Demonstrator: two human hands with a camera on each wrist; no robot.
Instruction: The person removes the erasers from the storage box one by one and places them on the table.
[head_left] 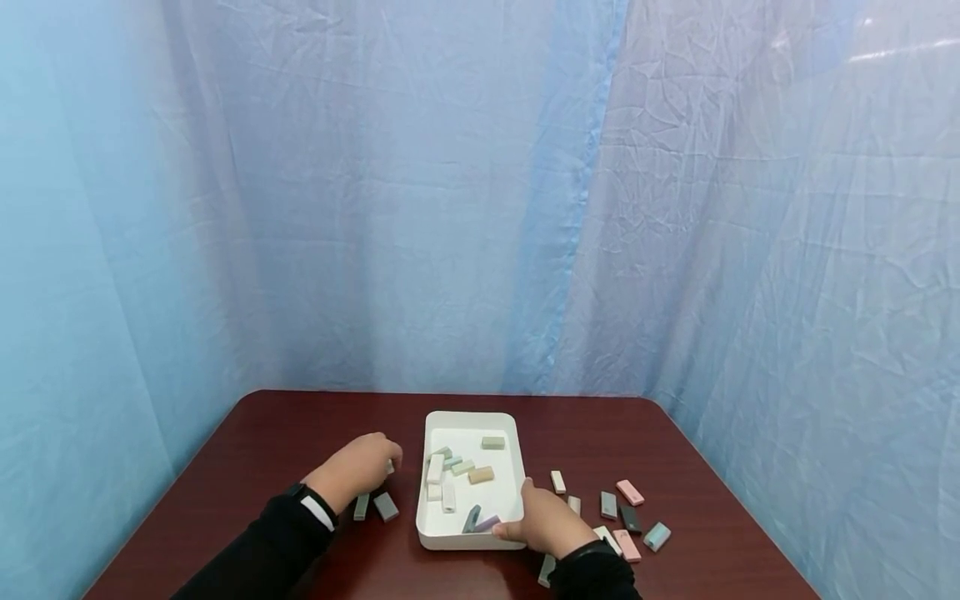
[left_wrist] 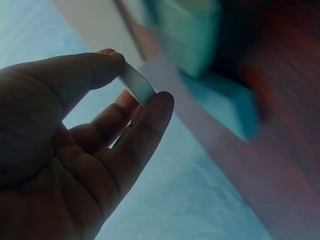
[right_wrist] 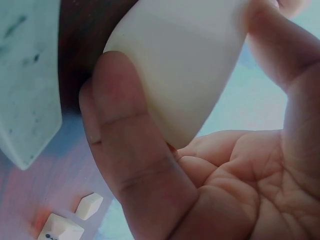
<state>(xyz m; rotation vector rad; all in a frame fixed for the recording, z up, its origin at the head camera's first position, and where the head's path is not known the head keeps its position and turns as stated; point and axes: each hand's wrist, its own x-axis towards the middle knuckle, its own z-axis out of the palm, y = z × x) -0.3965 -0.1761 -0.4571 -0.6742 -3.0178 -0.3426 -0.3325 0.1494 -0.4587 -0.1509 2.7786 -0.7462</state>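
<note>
My left hand (head_left: 355,472) is left of the white tray (head_left: 468,542). In the left wrist view its thumb and fingertips pinch a small pale block (left_wrist: 137,86), seen edge-on. A light green block (head_left: 361,507) and a grey block (head_left: 386,507) lie on the table beside that hand. My right hand (head_left: 551,518) grips the tray's near right corner, thumb over the rim; in the right wrist view the fingers curl round the white tray wall (right_wrist: 180,60). Inside the tray lie several small blocks, among them a tan block (head_left: 481,475) and a purple block (head_left: 487,523).
Right of the tray, several loose blocks lie on the dark red table (head_left: 585,433), including a pink block (head_left: 630,492), a black block (head_left: 629,519) and a blue-green block (head_left: 657,537). A light blue curtain (head_left: 450,208) hangs behind and around the table.
</note>
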